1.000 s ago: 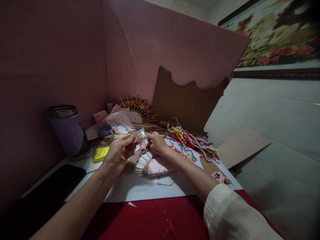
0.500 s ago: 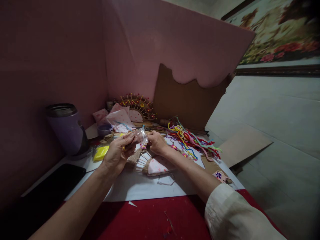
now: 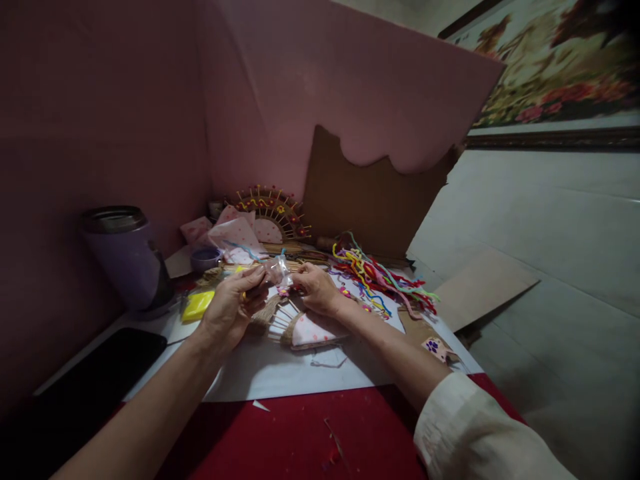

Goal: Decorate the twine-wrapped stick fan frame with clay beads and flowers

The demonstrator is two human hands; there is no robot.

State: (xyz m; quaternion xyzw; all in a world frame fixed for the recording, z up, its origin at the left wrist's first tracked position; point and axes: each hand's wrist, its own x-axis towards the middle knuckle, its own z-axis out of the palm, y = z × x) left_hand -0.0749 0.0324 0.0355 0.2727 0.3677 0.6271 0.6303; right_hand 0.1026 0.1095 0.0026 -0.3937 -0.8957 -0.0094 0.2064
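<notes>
Head view: clear packet (image 3: 281, 269) pinched in left grip (image 3: 231, 299), beside right grip (image 3: 319, 289).

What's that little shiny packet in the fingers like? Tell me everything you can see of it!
The little packet is see-through and glossy, like crinkly plastic, with bright glints towards its right end and a pinkish-brown tint near its left end. What's inside is unclear. The left hand pinches its left end, holding it up above the dotted fan. The right hand is right by its other end; whether it touches is hard to tell.
</notes>
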